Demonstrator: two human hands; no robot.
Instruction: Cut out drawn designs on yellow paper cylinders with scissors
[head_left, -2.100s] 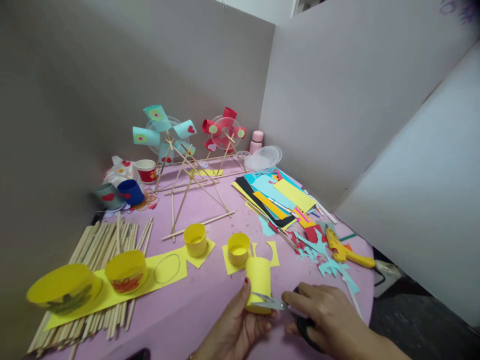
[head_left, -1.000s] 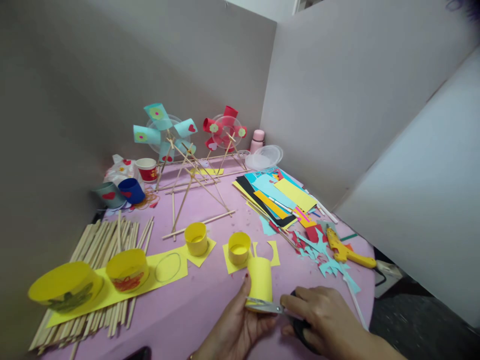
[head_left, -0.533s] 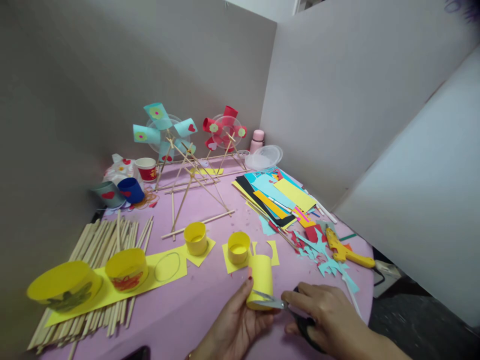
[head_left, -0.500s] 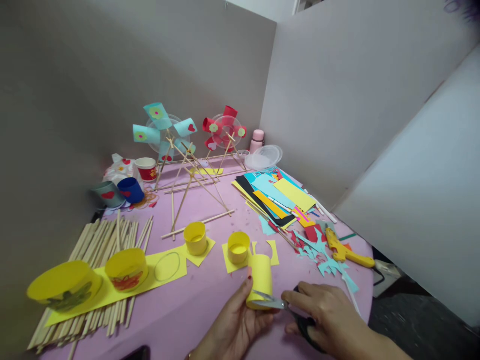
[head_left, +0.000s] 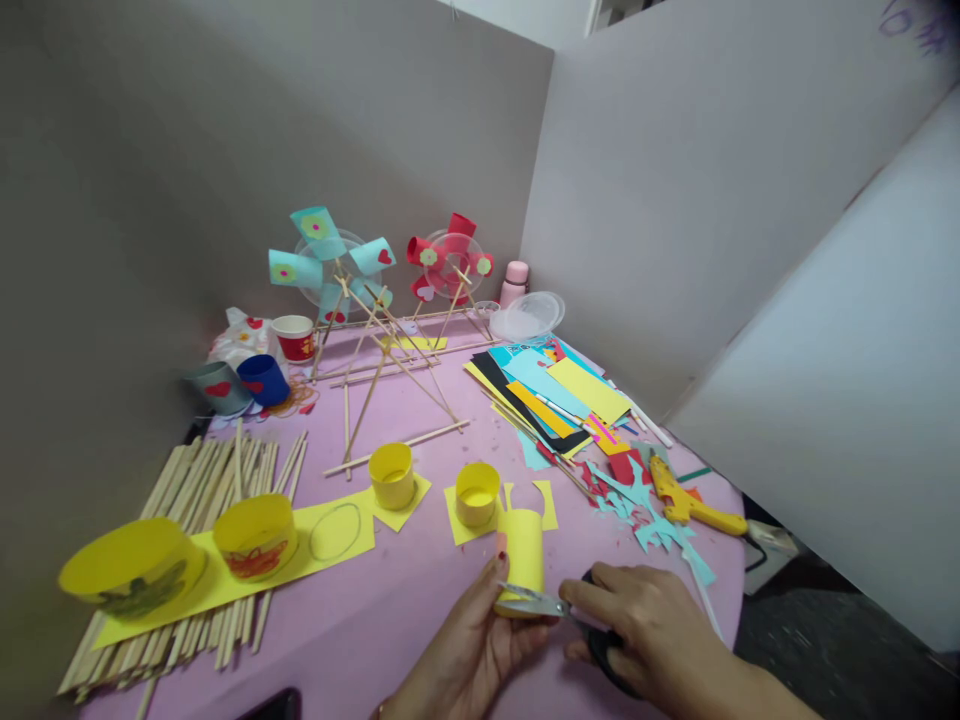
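My left hand (head_left: 480, 635) holds a yellow paper tube (head_left: 525, 550) upright near the table's front, its thumb on the tube's left side. In my right hand (head_left: 637, 620) is a pair of scissors (head_left: 544, 604) with black handles, the parted blades set across the lower end of the tube. Just behind the tube lies a yellow paper offcut (head_left: 550, 505) with a curved cut-out. A small yellow paper cup (head_left: 478, 494) on a square of yellow paper stands to the left of it, with another yellow paper cup (head_left: 391, 476) farther left.
Wooden sticks (head_left: 187, 480) lie at left under a yellow strip (head_left: 337, 550) bearing larger yellow cups (head_left: 255, 535). Stick frames with a blue pinwheel (head_left: 319, 235) and a red pinwheel (head_left: 450, 255) stand behind. Coloured paper (head_left: 555, 375), scraps (head_left: 649, 510) and a yellow glue gun (head_left: 682, 500) lie right.
My right hand and the scissors have shifted very slightly left along the tube's lower end. My left hand still holds the tube in nearly the same spot.
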